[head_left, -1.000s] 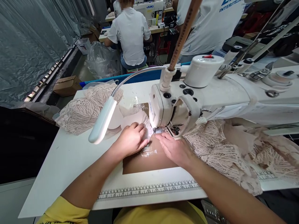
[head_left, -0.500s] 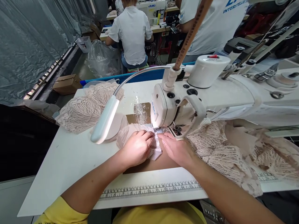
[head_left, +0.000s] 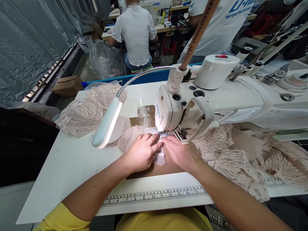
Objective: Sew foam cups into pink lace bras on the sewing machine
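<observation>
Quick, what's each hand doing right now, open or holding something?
Left hand: fingers bent on the lace piece; grip can't be told.
Right hand: open, fingers extended beside the presser foot.
</observation>
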{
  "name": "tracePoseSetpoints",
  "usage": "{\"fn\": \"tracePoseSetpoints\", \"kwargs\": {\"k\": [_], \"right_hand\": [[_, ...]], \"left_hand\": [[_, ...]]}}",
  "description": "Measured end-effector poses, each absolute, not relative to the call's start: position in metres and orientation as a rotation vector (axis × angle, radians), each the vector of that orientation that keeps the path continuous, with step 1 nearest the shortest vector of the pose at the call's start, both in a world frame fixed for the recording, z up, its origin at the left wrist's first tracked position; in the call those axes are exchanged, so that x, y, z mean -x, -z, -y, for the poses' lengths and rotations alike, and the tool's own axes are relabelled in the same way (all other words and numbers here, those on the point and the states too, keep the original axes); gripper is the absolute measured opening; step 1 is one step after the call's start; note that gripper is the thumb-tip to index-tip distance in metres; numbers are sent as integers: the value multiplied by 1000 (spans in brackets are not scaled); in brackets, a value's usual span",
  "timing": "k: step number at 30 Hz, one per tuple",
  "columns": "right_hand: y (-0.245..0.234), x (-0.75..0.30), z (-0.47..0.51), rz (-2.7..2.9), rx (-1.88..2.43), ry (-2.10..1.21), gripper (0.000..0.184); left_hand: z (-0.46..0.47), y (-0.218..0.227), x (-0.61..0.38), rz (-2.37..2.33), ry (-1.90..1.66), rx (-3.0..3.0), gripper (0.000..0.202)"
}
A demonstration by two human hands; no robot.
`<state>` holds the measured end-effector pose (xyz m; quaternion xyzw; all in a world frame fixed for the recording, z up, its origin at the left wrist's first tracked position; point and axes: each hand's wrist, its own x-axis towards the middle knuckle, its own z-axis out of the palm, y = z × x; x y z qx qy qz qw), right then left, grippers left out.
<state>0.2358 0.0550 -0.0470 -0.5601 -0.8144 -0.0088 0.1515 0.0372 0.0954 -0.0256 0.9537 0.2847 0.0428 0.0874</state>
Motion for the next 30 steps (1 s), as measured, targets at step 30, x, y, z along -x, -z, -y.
{"fn": "tracePoseSetpoints", "kwargs": {"k": [30], "right_hand": [[44,-237,-49,2398,1331,77,28]], "left_hand": [[-110,30,-36,-759,-275,-2903,43]]}}
